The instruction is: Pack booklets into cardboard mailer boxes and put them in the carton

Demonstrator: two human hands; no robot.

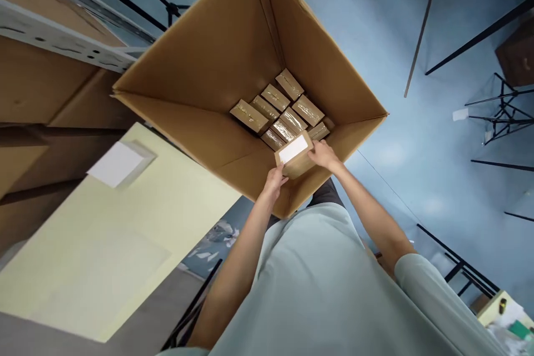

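Between my two hands is a small brown cardboard box [297, 166] with a white label on one face. My left hand [275, 179] grips its near left end, fingers closed around the edge. At the opposite end, my right hand [324, 154] holds it with bent fingers. The small box is inside the mouth of a large open carton [208, 72], above its floor. Deeper in the carton lie several similar small taped boxes [292, 122], packed side by side. Some of them are partly hidden behind the held box.
A pale yellow table [125, 233] stands at the left, with a stack of white paper [119, 164] on it. Brown cartons [33, 83] sit on a metal rack [62, 33] beyond. Black metal legs [479, 33] stand on the blue floor [375, 28] at the right.
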